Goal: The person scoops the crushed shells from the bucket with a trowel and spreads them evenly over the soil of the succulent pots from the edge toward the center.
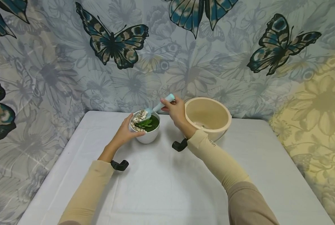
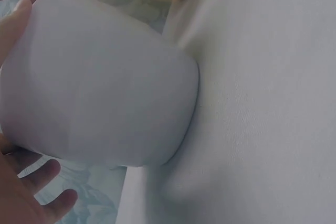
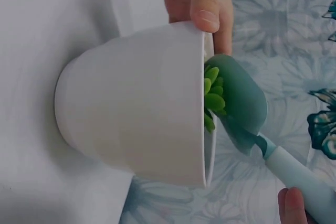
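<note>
A white flower pot (image 1: 146, 138) stands on the table with a green succulent (image 3: 213, 97) and pale pebbles (image 1: 134, 124) in it. My left hand (image 1: 125, 129) holds the pot from the left, thumb at the near rim and fingers round the far side. In my right hand (image 1: 177, 113) is the handle of a light blue trowel (image 1: 164, 104). The trowel's scoop (image 3: 244, 95) is tilted over the pot's mouth, just above the succulent, with pebbles (image 1: 141, 116) on it. In the left wrist view, the pot (image 2: 100, 82) hides its own contents.
Right of the pot, close to my right wrist, stands a larger beige bowl (image 1: 208, 99) with a few small bits at its bottom. Both are near the back edge of the white-covered table (image 1: 156, 187). Behind hangs a butterfly-patterned cloth (image 1: 161, 62).
</note>
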`<state>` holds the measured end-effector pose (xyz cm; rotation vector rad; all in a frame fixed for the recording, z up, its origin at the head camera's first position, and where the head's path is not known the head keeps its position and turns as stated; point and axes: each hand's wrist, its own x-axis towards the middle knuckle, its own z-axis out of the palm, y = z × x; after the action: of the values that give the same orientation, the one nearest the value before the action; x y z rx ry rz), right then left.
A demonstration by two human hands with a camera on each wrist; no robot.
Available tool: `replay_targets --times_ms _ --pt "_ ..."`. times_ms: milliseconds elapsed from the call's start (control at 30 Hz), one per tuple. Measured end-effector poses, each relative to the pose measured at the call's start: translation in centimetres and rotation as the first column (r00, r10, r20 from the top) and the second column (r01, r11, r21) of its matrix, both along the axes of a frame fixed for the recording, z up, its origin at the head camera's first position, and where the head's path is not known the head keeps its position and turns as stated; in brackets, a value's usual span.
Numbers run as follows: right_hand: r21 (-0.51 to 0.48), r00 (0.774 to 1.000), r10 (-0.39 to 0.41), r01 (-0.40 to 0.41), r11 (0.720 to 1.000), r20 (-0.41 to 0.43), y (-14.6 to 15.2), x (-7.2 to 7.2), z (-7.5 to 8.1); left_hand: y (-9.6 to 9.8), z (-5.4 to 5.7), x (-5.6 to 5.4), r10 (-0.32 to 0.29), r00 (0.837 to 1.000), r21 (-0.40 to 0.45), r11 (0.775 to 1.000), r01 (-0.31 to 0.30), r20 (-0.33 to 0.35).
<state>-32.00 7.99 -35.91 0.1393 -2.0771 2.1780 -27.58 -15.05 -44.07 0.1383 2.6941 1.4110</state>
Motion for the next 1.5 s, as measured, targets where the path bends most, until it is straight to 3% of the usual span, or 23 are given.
replay_targets --times_ms 300,567,833,1167,1367,1500 --pt "-0.032 0.998 0.059 -0.058 0.998 0.011 -0.14 0.1 0.45 0.42 -0.31 0.42 0.066 0.997 -0.013 0.998 -0.067 -0.051" --pt "-0.002 1.0 0.028 -0.028 1.0 0.003 -0.43 0.25 0.52 0.34 0.06 0.53 0.045 0.998 -0.073 0.996 -0.047 -0.038" --pt "0.019 1.0 0.027 -0.027 0.999 0.01 -0.45 0.36 -0.04 -0.06 -0.3 0.15 0.025 0.999 -0.026 0.999 -0.026 -0.02" --pt "-0.008 0.999 0.044 -0.045 0.999 -0.018 -0.4 0.56 0.62 0.61 -0.38 0.51 0.094 0.993 -0.007 0.995 -0.095 -0.073" --pt "0.006 0.999 0.023 -0.023 1.0 -0.04 -0.43 0.76 0.86 0.35 -0.03 0.61 0.07 0.996 -0.057 0.996 -0.074 -0.06" --pt "-0.007 0.999 0.031 -0.031 0.999 -0.027 -0.41 0.72 0.46 -0.04 0.09 0.44 0.035 0.999 -0.029 0.999 -0.036 -0.04"
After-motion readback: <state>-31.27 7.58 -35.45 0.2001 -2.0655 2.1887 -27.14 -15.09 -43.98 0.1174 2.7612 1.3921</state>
